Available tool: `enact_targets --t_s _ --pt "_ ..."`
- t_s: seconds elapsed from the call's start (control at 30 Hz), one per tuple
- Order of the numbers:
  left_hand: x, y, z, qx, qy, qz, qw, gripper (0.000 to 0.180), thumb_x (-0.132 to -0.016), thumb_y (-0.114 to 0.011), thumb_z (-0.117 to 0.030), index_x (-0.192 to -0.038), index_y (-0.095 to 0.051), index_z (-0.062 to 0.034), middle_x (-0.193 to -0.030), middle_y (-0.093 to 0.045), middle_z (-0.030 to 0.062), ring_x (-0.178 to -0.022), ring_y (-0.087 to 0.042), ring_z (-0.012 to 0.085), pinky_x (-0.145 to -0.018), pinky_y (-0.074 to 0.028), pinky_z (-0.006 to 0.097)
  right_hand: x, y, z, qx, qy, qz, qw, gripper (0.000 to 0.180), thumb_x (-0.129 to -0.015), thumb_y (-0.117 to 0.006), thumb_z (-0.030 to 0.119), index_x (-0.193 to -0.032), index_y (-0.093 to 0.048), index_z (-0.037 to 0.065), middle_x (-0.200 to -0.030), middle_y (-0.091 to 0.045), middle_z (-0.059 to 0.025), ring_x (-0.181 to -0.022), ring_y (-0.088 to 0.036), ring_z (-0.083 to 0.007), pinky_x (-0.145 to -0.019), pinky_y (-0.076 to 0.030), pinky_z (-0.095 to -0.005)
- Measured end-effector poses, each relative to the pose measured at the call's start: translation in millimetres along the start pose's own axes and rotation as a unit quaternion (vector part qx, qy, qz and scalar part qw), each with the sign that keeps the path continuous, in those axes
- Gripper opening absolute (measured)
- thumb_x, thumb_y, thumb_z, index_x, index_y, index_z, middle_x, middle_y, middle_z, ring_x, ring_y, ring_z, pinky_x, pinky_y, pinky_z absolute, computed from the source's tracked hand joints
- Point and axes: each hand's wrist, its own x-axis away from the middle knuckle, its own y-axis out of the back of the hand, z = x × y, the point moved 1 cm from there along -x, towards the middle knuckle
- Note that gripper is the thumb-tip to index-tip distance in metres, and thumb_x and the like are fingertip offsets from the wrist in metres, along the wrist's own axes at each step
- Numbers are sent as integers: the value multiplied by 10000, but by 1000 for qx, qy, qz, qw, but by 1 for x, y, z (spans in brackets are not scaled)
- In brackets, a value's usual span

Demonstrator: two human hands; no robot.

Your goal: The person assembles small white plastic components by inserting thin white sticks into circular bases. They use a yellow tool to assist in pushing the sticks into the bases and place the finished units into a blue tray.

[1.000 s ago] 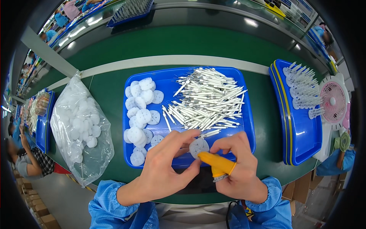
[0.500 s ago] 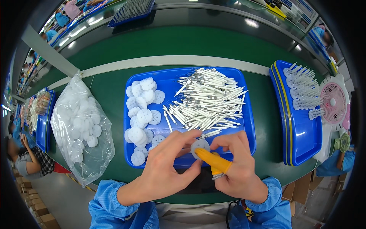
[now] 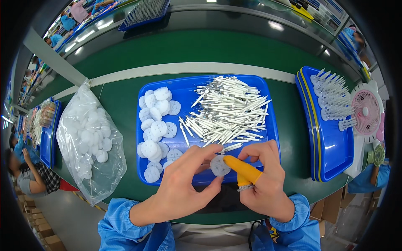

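A translucent white round disc with small holes [image 3: 220,165] is pinched at its edge by the thumb and fingers of my left hand [image 3: 182,182], above the near rim of the blue tray [image 3: 184,83]. My right hand [image 3: 261,178] is curled beside it, and a yellow-covered finger touches the disc's upper right edge. Anything else between those right fingers is too small or hidden to name. Inside the tray, a heap of thin white sticks with dark metal ends [image 3: 230,111] fills the right part. Loose discs of the same kind [image 3: 159,128] are piled along the left side.
A clear plastic bag of discs [image 3: 90,138] lies left of the tray. On the right, stacked blue trays [image 3: 335,161] hold discs with sticks standing in them [image 3: 333,96], next to a pink and white fan [image 3: 365,109]. Another person [image 3: 31,167] sits at far left.
My right hand has drawn slightly right, its yellow-covered finger moving from the disc's face to its upper right edge. The disc stays in my left hand, tilted a little differently.
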Motion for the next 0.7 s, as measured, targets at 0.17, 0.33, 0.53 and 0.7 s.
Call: enact_targets --t_s 0.17,0.33,0.53,0.7 --pt "0 1 0 -4 10 6 1000 609 -796 -771 75 -1376 -600 -3 -1154 -669 131 -1110 -730 231 -947 -625 355 1 -4 -3 -32 42 36 998 370 -504 -695 -73 -869 -749 -59 -1131 -612 -164 -941 -527 -342 -780 -439 -421" --pt "-1 1 -2 -3 10 2 1000 618 -783 -763 80 -1374 -605 -6 -1151 -668 126 -1123 -724 226 -950 -625 356 2 -5 -1 -37 29 22 999 325 -503 -692 -70 -824 -742 -61 -1141 -616 -158 -937 -525 -342 -786 -421 -413" --pt "1 -1 4 85 52 -15 995 590 -842 -769 71 -1395 -587 -21 -1165 -677 120 -1133 -709 241 -987 -599 365 0 2 -4 -72 10 26 997 390 -594 -689 -83 -980 -727 -41 -1184 -632 -162 -977 -555 -343 -845 -462 -415" --pt "-3 8 8 287 25 74 955 626 -889 -753 87 -1459 -506 16 -1385 -597 124 -1377 -535 201 -1222 -375 389 4 2 -9 -313 -232 47 920 158 -905 -732 4 -1053 -678 -8 -1162 -696 -161 -1039 -676 -291 -932 -515 -378"
